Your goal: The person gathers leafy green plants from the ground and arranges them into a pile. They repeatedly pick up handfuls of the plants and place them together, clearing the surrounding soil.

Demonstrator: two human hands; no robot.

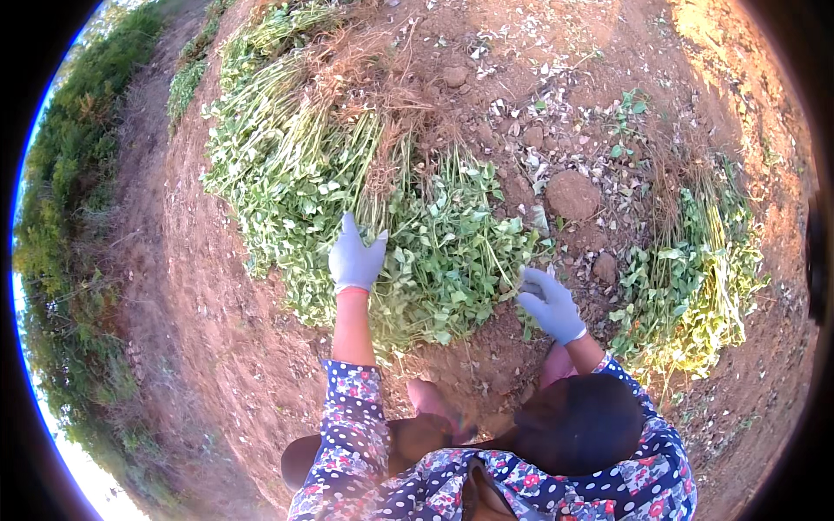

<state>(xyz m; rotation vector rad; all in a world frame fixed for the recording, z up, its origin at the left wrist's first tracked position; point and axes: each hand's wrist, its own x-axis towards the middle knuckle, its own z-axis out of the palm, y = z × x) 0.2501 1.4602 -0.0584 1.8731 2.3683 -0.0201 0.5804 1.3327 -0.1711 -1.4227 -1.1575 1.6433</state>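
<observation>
In a pale grey-lavender glove, my left hand (358, 259) rests over a broad heap of uprooted leafy plants (443, 260). Its thumb and a finger are spread, with stems (373, 211) running up between them; whether it grips these is hidden by the back of the hand. My right hand (552, 307), gloved alike, hovers at the heap's right edge with fingers bent. A thin stem (498, 260) reaches close to its fingertips, and I cannot tell if it is held. Tangled brown roots (384, 163) point away from me, while the leaves lie nearer.
A smaller bundle of uprooted plants (690, 273) lies to the right. Between the piles sit a round clod of earth (573, 195) and scattered dry leaves (541, 163). My feet (430, 398) are just below the heap. Green shrubs (71, 215) border the soil at left.
</observation>
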